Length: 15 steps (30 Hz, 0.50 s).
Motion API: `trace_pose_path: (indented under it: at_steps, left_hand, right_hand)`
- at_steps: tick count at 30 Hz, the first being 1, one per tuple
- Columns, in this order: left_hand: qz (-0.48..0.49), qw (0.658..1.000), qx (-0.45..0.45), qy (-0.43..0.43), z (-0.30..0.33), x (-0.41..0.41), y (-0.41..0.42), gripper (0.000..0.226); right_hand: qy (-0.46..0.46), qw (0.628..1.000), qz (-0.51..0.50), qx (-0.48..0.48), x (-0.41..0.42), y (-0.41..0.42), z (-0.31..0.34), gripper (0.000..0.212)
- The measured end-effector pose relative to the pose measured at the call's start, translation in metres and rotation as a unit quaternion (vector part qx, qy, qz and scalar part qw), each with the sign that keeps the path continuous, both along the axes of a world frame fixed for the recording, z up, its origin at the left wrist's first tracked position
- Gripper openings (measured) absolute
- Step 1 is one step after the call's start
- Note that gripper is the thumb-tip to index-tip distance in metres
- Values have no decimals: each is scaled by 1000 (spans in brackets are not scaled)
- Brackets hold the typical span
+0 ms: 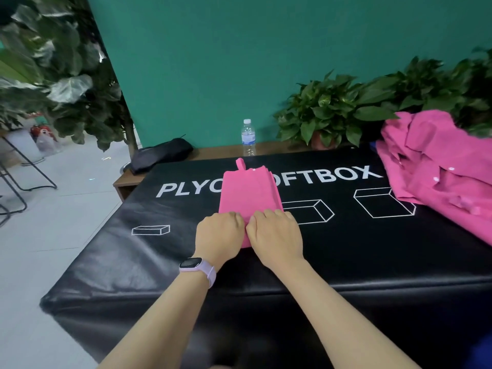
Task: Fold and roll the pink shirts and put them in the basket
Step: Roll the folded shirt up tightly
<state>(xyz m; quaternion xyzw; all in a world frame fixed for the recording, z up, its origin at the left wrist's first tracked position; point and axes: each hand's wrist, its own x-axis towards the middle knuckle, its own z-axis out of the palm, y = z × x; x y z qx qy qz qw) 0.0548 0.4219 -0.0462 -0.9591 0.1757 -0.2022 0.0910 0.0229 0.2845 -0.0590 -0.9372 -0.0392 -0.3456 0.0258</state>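
Folded shirt (249, 193) flat mid-worktop (372, 251). Left hand (219, 235) and right hand (275, 233) curled round its near end. Soft, light, limp; best gripped across full width, rolled tight.

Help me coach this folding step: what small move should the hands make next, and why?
Probably roll the near end forward. Both the left hand and right hand curl over the near edge of the folded pink shirt, which lies as a narrow strip, flat beyond the fingers, so most of it looks unrolled.

Black padded box (346, 262) with white lettering, folded pink shirt (249, 193) mid-top — pink shirt heap (436, 166) at right
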Motion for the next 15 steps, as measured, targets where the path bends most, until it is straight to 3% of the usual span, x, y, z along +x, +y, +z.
trace_pose_path:
  at_steps: [9,15]
  left_hand:
    - [18,998,10,53,13,-24,-4,14]
    - [-3,999,35,9,10,-71,-3,18]
  right_hand:
    - [77,990,33,-114,-13,-5,20,47]
    - [43,997,37,-46,-54,-7,11,37]
